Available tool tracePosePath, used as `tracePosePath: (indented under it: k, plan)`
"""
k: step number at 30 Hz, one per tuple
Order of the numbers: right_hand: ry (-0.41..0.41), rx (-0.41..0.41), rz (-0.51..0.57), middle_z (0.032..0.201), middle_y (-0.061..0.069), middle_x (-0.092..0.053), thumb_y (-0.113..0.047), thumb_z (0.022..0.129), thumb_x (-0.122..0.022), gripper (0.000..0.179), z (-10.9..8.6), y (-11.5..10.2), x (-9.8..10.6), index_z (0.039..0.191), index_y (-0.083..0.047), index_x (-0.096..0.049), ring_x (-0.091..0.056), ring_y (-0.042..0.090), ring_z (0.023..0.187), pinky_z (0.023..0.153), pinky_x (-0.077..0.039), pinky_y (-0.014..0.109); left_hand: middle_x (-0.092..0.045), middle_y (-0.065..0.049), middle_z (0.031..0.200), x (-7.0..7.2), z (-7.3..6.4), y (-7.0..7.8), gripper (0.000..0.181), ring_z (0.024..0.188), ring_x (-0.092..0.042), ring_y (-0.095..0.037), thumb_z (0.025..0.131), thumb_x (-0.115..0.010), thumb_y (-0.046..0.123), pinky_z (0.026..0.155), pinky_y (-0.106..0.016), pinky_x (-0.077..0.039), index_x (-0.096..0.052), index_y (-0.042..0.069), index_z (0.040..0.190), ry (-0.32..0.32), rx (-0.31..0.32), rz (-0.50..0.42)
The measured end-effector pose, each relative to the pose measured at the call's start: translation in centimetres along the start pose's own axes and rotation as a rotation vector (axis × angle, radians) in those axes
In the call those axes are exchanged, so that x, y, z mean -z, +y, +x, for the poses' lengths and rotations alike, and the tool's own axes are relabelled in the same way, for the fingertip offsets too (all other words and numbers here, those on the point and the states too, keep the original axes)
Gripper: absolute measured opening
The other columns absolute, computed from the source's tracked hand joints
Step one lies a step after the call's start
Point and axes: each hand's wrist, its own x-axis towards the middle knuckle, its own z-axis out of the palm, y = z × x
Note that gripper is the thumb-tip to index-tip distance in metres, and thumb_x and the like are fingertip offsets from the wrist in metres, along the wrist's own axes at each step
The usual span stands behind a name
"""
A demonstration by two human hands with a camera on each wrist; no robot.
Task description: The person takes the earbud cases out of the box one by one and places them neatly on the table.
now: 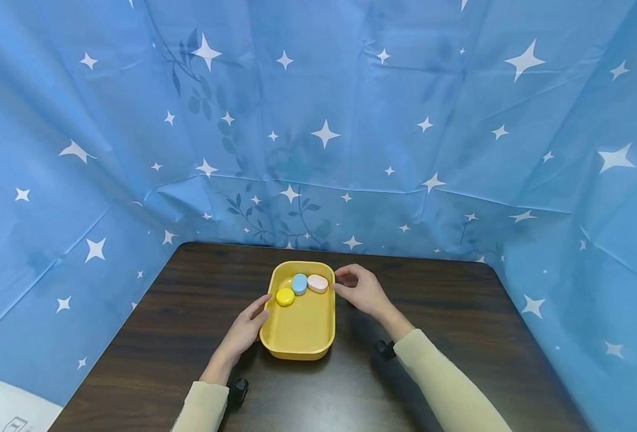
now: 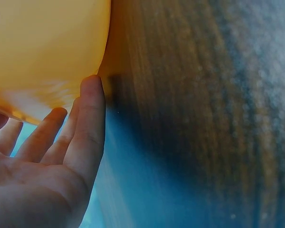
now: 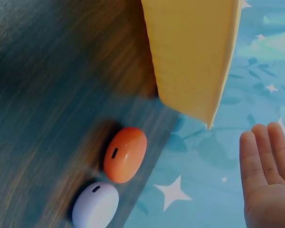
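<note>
A yellow rectangular tray (image 1: 299, 327) stands on the table, holding three small rounded pieces: a yellow one (image 1: 285, 297), a light blue one (image 1: 299, 284) and a pale pink one (image 1: 317, 283). Fairly straight fingers of my left hand (image 1: 245, 329) touch the tray's outer left wall, fingertips (image 2: 91, 85) right at its lower edge. My right hand (image 1: 366, 294) hovers by the tray's right rim with bent, relaxed fingers and nothing in them. In the right wrist view, an orange oval piece (image 3: 125, 155) and a lavender one (image 3: 96, 205) lie on the table, each with a small dark slot.
The dark wood-grain table (image 1: 437, 342) has rounded far corners. A blue curtain with white stars (image 1: 324, 90) hangs behind and at both sides. Something white with a printed mark (image 1: 11, 402) shows at the lower left, beyond the table edge.
</note>
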Motion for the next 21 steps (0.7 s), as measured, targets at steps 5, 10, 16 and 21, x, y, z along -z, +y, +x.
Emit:
tracePosePath:
  k: [5,10,16,21]
  plan:
    - [-0.014,0.047,-0.014,0.121,0.014,-0.065,-0.019,0.092,-0.077,0.034,0.2,-0.6,-0.8,0.121,-0.004,-0.067,-0.062,0.034,0.113,0.096,-0.053,0.047,-0.035,-0.021,0.16,0.0,0.0,0.1,0.048,0.128,-0.057,-0.035,0.11,-0.045,0.019,0.09,-0.044,-0.057,-0.04,0.021,0.158,-0.003,0.005,-0.003]
    - [-0.034,0.062,-0.007,0.12,0.013,-0.065,-0.018,0.091,-0.078,0.034,0.3,-1.2,-1.4,0.121,-0.005,-0.068,-0.063,0.034,0.112,0.098,-0.053,0.048,-0.034,-0.021,0.161,0.0,-0.1,0.2,0.048,0.129,-0.056,-0.036,0.11,-0.045,0.019,0.091,-0.044,-0.057,-0.04,0.02,0.158,-0.001,0.009,0.0]
    - [-0.046,0.074,0.003,0.121,0.019,-0.065,-0.018,0.091,-0.078,0.035,0.6,-1.6,-2.1,0.12,-0.002,-0.068,-0.061,0.039,0.114,0.098,-0.051,0.054,-0.035,-0.023,0.16,-0.1,-0.2,0.1,0.048,0.13,-0.054,-0.038,0.11,-0.045,0.019,0.092,-0.046,-0.056,-0.04,0.018,0.157,0.008,0.003,0.013]
    - [-0.036,0.051,-0.012,0.116,0.008,-0.066,-0.021,0.089,-0.08,0.031,0.9,-1.9,-2.7,0.117,-0.009,-0.071,-0.062,0.035,0.112,0.097,-0.052,0.05,-0.036,-0.024,0.159,-0.1,0.0,0.2,0.047,0.131,-0.054,-0.039,0.11,-0.045,0.019,0.09,-0.045,-0.057,-0.04,0.018,0.157,0.014,-0.003,0.012]
